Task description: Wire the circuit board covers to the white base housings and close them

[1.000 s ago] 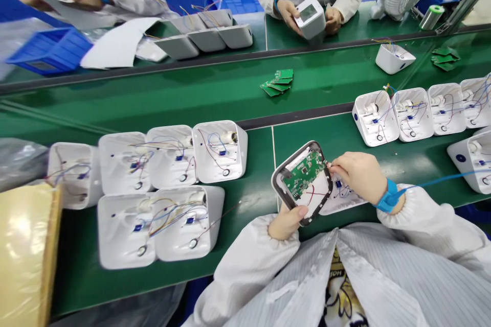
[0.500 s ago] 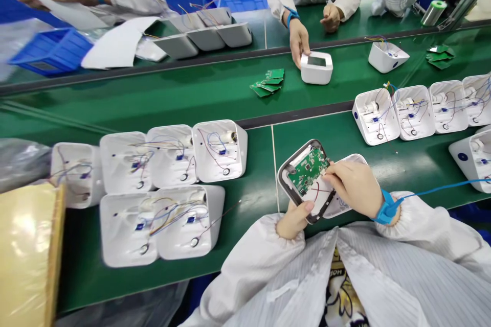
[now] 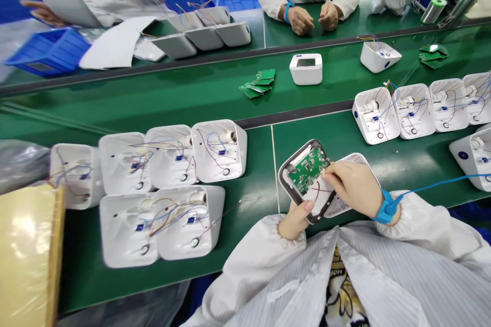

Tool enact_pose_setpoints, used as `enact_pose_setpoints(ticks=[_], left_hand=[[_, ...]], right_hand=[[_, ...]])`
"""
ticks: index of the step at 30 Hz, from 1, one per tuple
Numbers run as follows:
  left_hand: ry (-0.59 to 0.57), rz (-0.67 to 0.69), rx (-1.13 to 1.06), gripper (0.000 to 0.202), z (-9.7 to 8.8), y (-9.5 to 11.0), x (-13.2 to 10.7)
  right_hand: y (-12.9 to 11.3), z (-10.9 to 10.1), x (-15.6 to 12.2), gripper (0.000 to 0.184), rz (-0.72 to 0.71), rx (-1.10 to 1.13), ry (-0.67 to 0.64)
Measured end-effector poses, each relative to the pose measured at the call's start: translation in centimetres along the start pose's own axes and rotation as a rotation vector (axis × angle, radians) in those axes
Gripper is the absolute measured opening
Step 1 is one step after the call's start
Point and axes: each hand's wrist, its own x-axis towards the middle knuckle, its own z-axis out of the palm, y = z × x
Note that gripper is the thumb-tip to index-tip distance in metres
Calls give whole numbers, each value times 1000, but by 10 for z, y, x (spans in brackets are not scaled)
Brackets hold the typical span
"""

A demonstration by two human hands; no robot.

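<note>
Green bench (image 3: 326, 92), open white housings (image 3: 218, 150), a gripped panel (image 3: 289, 189).
The housings lie left of the grip, and another shell (image 3: 355, 157) sits directly beneath it. The left hand (image 3: 295, 219) clamps the panel's near corner. The panel is back-up, cornerwise and near-square. The right hand (image 3: 355, 186) bunches its fingertips at the circuit board (image 3: 309, 169); whether they pinch anything is unclear.

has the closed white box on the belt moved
Yes, the white box slid left along the belt, judged against the open shells on the near table.

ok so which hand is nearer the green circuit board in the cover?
Right. The right hand has its fingertips at the circuit board's right edge. The left hand grips the cover's lower rim from below, thumb on the frame, off the board.
</note>
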Motion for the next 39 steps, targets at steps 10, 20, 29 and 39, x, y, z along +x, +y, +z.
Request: enact_pose_setpoints(ticks=[10, 20, 29, 39], left_hand=[[22, -19, 46, 68, -8, 2, 4], [-20, -55, 42, 76, -2, 11, 15], [-281, 11, 116, 87, -3, 38, 16], [-166, 325, 992, 92, 0, 103, 19]], right_hand=[[9, 0, 3, 25, -114, -120, 220], [39, -12, 27, 32, -468, -3, 115], [28, -20, 8, 62, -98, 286, 171], [14, -15, -1, 24, -578, 21, 208]])
